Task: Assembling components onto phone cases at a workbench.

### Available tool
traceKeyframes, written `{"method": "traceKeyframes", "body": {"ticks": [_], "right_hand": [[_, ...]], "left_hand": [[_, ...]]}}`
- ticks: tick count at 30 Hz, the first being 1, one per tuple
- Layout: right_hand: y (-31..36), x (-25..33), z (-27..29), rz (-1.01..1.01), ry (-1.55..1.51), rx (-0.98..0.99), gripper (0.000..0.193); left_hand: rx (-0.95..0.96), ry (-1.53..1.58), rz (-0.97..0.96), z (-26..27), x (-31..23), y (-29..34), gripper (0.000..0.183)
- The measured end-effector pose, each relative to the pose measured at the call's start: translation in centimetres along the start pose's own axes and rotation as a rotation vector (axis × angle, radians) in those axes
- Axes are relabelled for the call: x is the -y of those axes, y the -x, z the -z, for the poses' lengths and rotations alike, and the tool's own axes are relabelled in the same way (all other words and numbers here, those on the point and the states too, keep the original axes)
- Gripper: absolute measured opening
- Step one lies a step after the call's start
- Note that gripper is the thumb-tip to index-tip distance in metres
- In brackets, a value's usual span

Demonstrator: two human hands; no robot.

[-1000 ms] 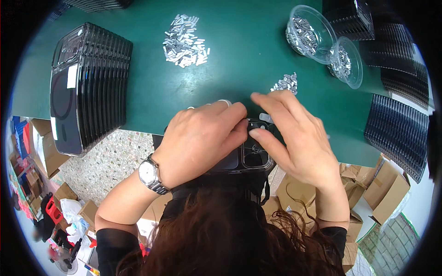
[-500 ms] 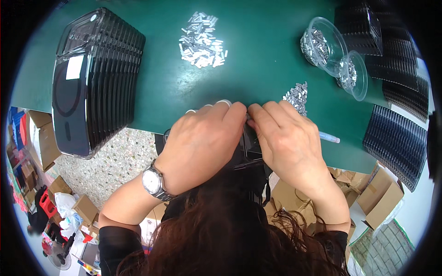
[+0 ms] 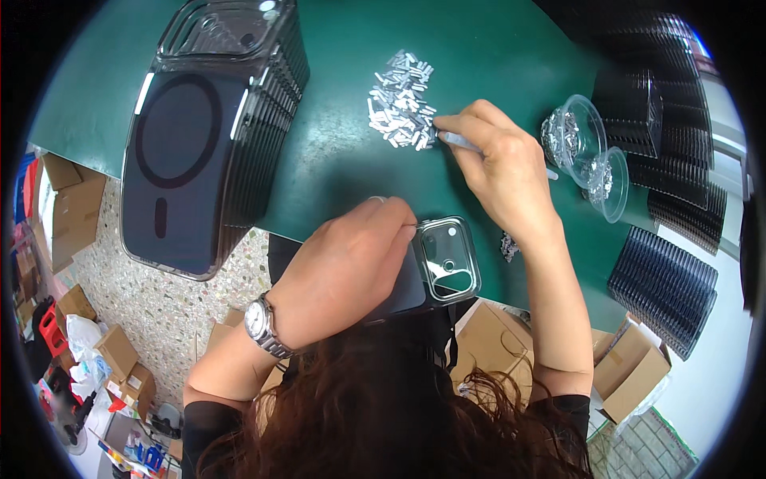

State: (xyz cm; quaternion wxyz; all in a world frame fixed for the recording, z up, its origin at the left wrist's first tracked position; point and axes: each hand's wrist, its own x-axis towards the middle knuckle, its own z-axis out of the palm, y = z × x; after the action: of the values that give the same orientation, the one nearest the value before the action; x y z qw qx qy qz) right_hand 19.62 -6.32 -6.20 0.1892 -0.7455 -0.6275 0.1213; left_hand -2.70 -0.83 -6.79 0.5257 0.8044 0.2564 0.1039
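My left hand (image 3: 351, 251), with a steel watch on its wrist, is closed on a phone case (image 3: 408, 289) at the table's near edge. The case has a dark panel and a clear camera frame, and its lower part is hidden behind the hand and hair. My right hand (image 3: 511, 164) grips a pale pen-shaped tool (image 3: 461, 142). The tool's tip reaches the right side of a loose pile of small silvery bar-shaped pieces (image 3: 399, 100). Beside my right forearm lies a smaller heap of grey pieces (image 3: 509, 246), partly covered by the arm.
A tall stack of phone cases (image 3: 179, 184) stands on the left. Two clear round tubs (image 3: 586, 132) of small metal pieces sit at the right. Beyond them are black slotted stacks (image 3: 666, 287). Cardboard boxes (image 3: 634, 367) stand on the floor below the green table (image 3: 343, 172).
My right hand has left the phone case and moved up to the silvery pile, now holding the pen-shaped tool. The case's camera frame has come into sight. The whole view has shifted.
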Motion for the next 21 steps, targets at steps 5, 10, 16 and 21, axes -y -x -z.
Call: {"method": "traceKeyframes", "body": {"ticks": [5, 10, 16, 21], "right_hand": [[-0.6, 0.3, 0.0, 0.106, 0.115, 0.02, 0.021], [0.0, -0.1, 0.9, 0.012, -0.035, 0.074, 0.019], [0.0, 0.0, 0.4, -0.093, -0.166, 0.011, 0.014], [-0.6, 0.4, 0.0, -0.044, -0.007, 0.045, 0.014]], "left_hand": [[0.025, 0.001, 0.042, 0.4, -0.3, -0.1, 0.006], [0.049, -0.02, 0.014, 0.4, 0.3, -0.1, 0.007], [0.035, -0.263, 0.015, 1.3, -1.2, -0.5, 0.009], [0.023, -0.234, 0.006, 1.4, -0.5, -0.9, 0.009]]}}
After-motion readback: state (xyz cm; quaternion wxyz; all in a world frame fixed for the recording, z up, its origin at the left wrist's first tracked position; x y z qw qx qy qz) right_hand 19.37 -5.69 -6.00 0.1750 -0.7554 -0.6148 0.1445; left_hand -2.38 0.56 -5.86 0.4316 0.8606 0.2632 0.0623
